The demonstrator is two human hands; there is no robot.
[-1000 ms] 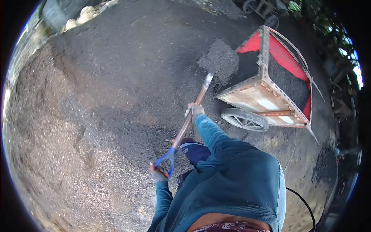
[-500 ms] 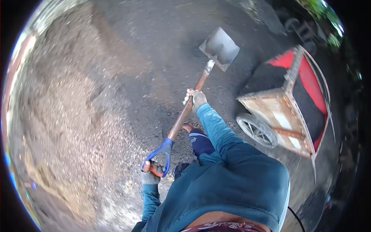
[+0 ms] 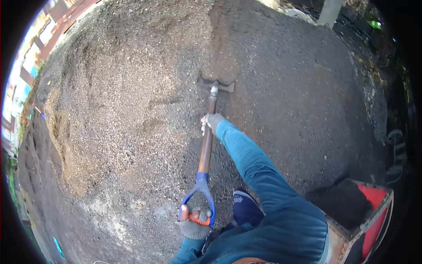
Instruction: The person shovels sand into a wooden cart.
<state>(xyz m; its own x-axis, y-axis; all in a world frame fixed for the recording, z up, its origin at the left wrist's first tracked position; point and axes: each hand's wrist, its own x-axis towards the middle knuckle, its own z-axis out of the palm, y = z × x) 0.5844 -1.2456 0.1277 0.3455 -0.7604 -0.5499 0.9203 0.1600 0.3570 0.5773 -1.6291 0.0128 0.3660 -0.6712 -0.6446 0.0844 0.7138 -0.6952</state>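
A shovel (image 3: 207,149) with a brown wooden shaft lies across the middle of the head view, its blade (image 3: 226,86) partly sunk in dark grey gravel (image 3: 281,101). My left hand (image 3: 195,223), in a grey glove with bare fingertips, is closed around the orange grip of the blue D-shaped handle (image 3: 202,187). Farther up, my gloved right hand (image 3: 213,122) wraps the shaft just below the metal socket. My right arm is stretched forward.
A wooden cart (image 3: 340,237) with a red lining and a dark load (image 3: 347,207) stands at lower right. Sloping gravel surrounds the shovel. A grey post (image 3: 329,13) rises at the top right, and corrugated sheets (image 3: 33,57) line the upper left.
The view has swung left, so the cart now sits lower right. The shovel blade, bare and raised beside the cart before, is now down in the gravel. Both hands keep their hold.
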